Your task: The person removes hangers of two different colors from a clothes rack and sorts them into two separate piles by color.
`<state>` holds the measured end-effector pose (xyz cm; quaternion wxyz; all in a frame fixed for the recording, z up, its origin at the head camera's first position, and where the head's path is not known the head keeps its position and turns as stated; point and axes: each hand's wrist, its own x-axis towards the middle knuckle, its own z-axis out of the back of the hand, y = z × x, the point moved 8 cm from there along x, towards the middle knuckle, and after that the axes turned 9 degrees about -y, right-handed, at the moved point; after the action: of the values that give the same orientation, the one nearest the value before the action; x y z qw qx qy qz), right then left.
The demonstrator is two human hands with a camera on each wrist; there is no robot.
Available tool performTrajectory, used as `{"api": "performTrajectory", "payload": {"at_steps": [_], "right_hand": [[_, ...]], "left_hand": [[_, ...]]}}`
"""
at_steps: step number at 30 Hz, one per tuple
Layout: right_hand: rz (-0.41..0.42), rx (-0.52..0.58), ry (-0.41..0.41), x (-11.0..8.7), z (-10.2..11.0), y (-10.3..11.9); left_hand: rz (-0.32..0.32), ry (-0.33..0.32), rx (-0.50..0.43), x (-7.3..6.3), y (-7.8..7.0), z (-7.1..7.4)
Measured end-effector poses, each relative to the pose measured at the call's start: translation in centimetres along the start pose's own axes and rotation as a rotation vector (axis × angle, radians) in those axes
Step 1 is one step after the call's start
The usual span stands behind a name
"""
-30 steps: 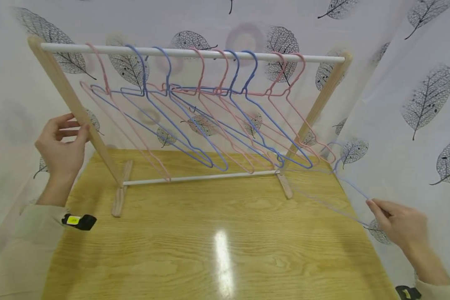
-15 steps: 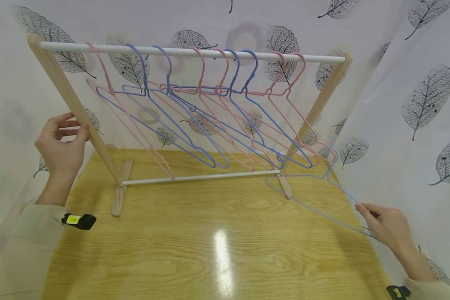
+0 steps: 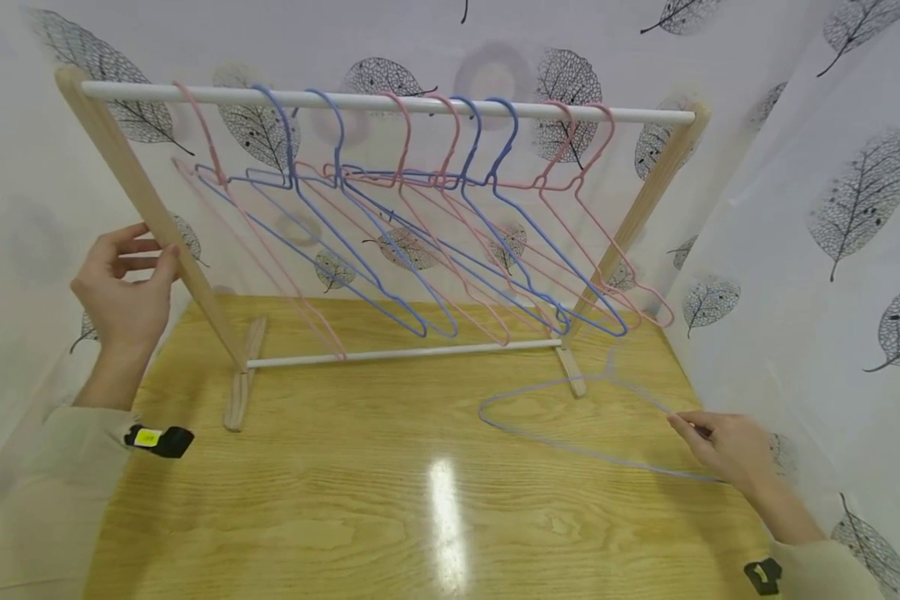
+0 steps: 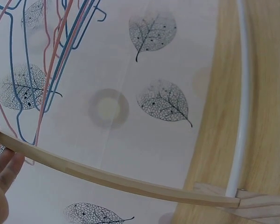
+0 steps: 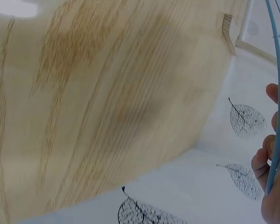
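Note:
My left hand (image 3: 127, 287) grips the left wooden post (image 4: 107, 178) of a clothes rack, thumb in front and fingers behind. In my right hand (image 3: 731, 454) is a blue clothes hanger (image 3: 570, 447), pinched at its right shoulder and held out over the table's right side. Its hook end looks faint and blurred, pointing toward the rack. In the right wrist view the hanger's blue wire (image 5: 278, 93) runs along the curled fingers. Several pink and blue hangers (image 3: 375, 287) hang by their hooks from the rack's white top rail (image 3: 225, 97).
The rack stands on a wood-grain table (image 3: 345, 500), on wooden feet (image 3: 237, 400) joined by a white lower bar (image 3: 405, 353). Leaf-printed white cloth (image 3: 787, 275) rises behind the table and along its right side. The right post (image 3: 648, 204) stands near the back right.
My right hand has moved left with the blue hanger, whose body has come away from the right cloth to over the table. My left hand stays on the post. The leftmost pink hanger swung slightly.

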<state>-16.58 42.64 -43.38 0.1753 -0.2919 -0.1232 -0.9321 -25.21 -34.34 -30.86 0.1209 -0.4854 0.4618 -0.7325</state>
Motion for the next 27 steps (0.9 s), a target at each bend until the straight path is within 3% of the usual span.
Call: {"api": "performTrajectory", "payload": {"at_steps": [7, 16, 23, 27], "right_hand": [[0.062, 0.05, -0.003, 0.4, -2.3, 1.8], [0.12, 0.044, 0.083, 0.1, -5.3, 3.7], [0.184, 0.094, 0.033, 0.0, -6.4, 4.8], [0.18, 0.117, 0.038, -0.1, -7.2, 5.0]], "left_hand": [[0.003, -0.004, 0.016, 0.1, 0.1, 0.0], [-0.001, -0.011, -0.013, 0.1, 0.0, -0.1], [-0.003, -0.01, -0.003, 0.0, 0.0, 0.0], [-0.005, -0.006, -0.001, 0.0, 0.0, 0.0]]}}
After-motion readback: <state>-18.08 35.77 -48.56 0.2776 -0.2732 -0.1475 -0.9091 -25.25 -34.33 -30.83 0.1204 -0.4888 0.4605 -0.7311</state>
